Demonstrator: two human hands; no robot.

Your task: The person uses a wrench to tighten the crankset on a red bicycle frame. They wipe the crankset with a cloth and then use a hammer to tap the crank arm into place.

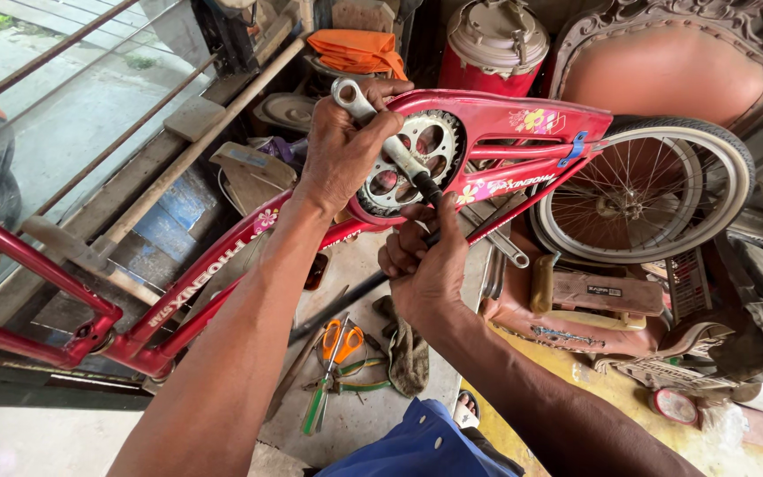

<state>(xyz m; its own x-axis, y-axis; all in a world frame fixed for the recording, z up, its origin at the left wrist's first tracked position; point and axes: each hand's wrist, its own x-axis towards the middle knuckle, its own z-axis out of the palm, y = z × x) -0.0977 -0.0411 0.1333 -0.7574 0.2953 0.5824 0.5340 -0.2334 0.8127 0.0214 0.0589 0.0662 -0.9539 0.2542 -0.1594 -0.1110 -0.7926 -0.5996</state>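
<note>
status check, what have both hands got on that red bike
Left hand gripping silver crank arm. Right hand on dark tool below chainring. Nothing blocking.

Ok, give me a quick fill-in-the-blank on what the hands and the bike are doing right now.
1. The left hand grips the silver metal ____ arm beside the toothed chainring.
2. The right hand holds a dark rod-shaped tool just ____ the chainring.
3. The upturned bicycle frame is ____ in colour.
4. Scissors with ____ handles lie on the floor.

Missing words: crank; below; red; orange
</note>
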